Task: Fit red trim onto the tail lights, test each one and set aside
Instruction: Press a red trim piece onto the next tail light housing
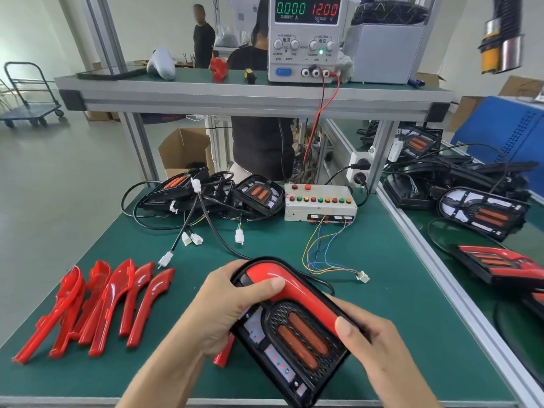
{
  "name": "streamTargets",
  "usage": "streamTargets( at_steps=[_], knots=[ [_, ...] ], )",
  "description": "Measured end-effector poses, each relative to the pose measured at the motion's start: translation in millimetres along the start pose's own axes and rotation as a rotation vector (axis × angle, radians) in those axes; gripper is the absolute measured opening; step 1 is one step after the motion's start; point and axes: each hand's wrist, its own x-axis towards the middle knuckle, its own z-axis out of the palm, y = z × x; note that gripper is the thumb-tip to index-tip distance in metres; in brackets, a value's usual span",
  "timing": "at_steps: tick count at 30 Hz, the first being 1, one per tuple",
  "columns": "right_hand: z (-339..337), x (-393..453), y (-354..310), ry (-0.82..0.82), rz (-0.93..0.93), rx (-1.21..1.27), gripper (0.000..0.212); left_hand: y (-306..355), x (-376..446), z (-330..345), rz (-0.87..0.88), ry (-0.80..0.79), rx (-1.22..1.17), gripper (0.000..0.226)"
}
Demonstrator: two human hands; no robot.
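A black tail light [297,346] with two orange bars lies tilted at the front of the green mat, a curved red trim [294,287] seated along its upper right edge. My left hand [232,307] grips its left side, thumb pressing on the trim. My right hand [374,340] grips the right side, thumb on the trim's lower end. Several loose red trims [97,304] lie at the front left. One more red trim [223,353] pokes out beneath the light. The light's black cable runs back to the pile.
Untrimmed tail lights [212,192] with cables and white connectors are piled at the back. A switch box [319,201] with coloured buttons trails thin wires to a connector [363,276]. A power supply [306,36] reads 12.00 V. Finished lights [500,260] lie right.
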Motion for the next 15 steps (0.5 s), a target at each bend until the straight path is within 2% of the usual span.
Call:
streamTargets(
  at_steps=[3,7,15],
  knots=[
    [-2.9,-1.7,4.3,-0.032,-0.004,-0.002,0.051,-1.1,0.1,-0.7,-0.012,-0.005,-0.019,0.028],
    [2.7,-1.6,4.8,0.017,-0.011,-0.035,0.043,-5.2,-0.3,0.0,-0.029,0.014,-0.059,0.047],
    [10.6,-1.3,10.3,0.114,-0.022,-0.067,0.036,-9.2,0.6,2.0,-0.002,0.056,-0.042,0.039]
  ],
)
